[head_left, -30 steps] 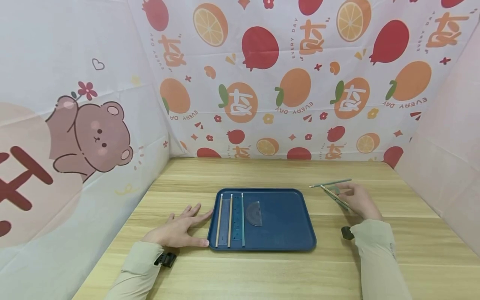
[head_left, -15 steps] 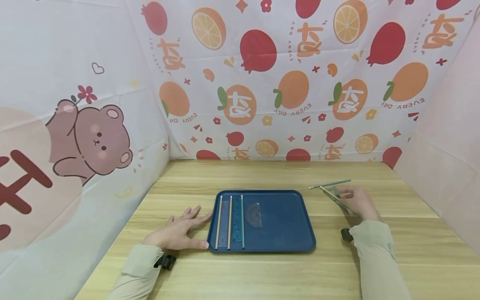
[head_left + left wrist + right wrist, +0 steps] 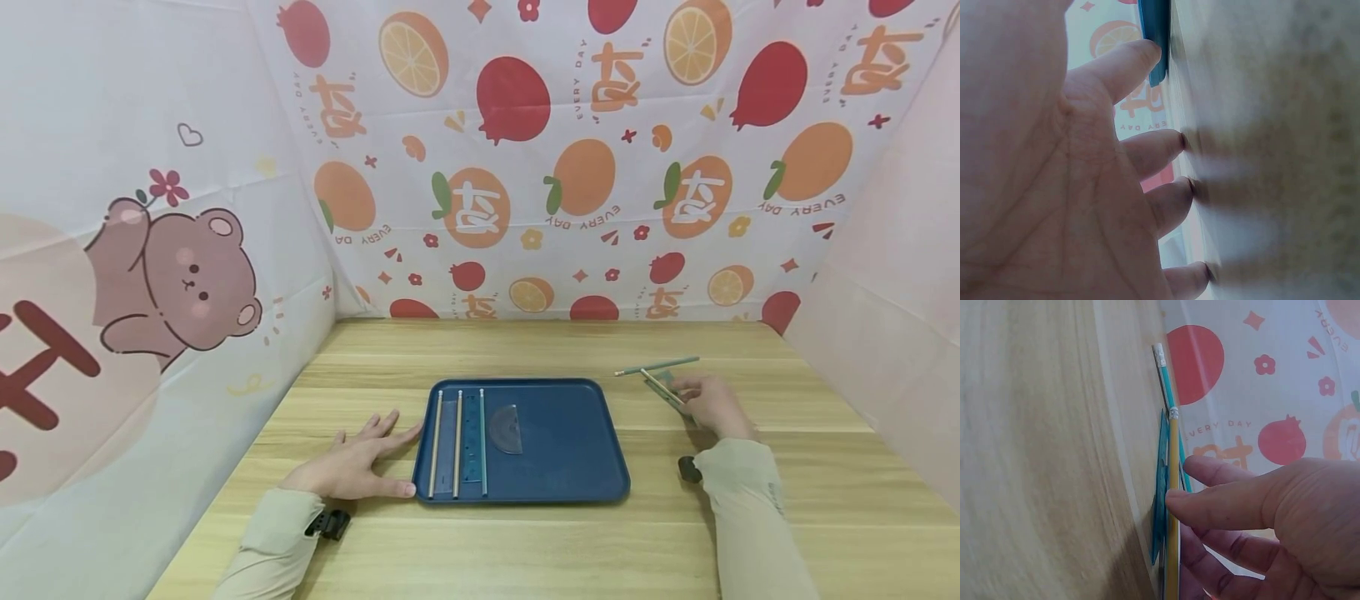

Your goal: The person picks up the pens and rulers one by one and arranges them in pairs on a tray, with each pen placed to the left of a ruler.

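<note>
My right hand (image 3: 716, 408) pinches a yellow pencil (image 3: 1174, 450) right of the tray, thumb on its near side and fingers behind. Close beside that pencil is a flat translucent teal piece (image 3: 1159, 487), seen nearly edge-on. A teal pencil (image 3: 657, 366) with a white eraser lies just beyond on the table. My left hand (image 3: 356, 467) rests with spread fingers at the left edge of a blue tray (image 3: 570, 450), thumb and index finger at its rim. Other fingertips touch the tabletop in the left wrist view.
Inside the tray, side by side, lie two wood-coloured pencils (image 3: 457, 446), a clear ruler (image 3: 447, 446), a teal ruler (image 3: 472, 442), a teal pencil (image 3: 483, 442) and a clear protractor (image 3: 505, 429). Printed cloth (image 3: 555, 242) walls in the wooden table.
My right hand has shifted slightly on the yellow pencil, with its fingers now further along it. The left hand and tray stay in place; the head view moves a little.
</note>
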{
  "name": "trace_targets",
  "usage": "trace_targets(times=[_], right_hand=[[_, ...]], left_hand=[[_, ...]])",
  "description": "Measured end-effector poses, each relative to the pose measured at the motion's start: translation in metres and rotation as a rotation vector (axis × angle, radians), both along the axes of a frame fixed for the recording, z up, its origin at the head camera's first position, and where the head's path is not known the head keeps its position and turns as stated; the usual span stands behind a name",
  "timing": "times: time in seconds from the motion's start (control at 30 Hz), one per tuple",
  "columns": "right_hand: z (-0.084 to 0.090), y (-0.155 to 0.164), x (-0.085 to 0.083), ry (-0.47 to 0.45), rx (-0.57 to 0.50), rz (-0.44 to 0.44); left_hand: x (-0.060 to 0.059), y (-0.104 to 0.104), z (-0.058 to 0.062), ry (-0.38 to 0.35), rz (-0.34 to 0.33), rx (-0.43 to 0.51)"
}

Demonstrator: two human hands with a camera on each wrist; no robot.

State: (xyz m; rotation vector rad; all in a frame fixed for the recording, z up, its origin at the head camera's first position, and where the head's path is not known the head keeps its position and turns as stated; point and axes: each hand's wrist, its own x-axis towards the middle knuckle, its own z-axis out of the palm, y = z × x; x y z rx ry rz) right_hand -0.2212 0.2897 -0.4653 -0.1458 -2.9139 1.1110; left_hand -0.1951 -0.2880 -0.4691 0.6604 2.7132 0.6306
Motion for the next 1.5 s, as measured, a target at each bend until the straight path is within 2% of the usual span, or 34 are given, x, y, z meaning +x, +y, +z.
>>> trace_targets(times=[0.57,0.97,1.5], right_hand=[[-0.006,0.004,-0.004,-0.039,0.071,0.005],[-0.004,0.004,-0.006,-0.025,0.111,0.049],[-0.009,-0.008,-0.012,-0.033,0.17,0.021]], left_hand=[[-0.002,0.002,-0.005,0.005,-0.009,-0.006],[0.001,0.004,0.002,0.005,-0.018,-0.005],[-0.001,0.003,0.001,0.009,-0.01,-0.02]])
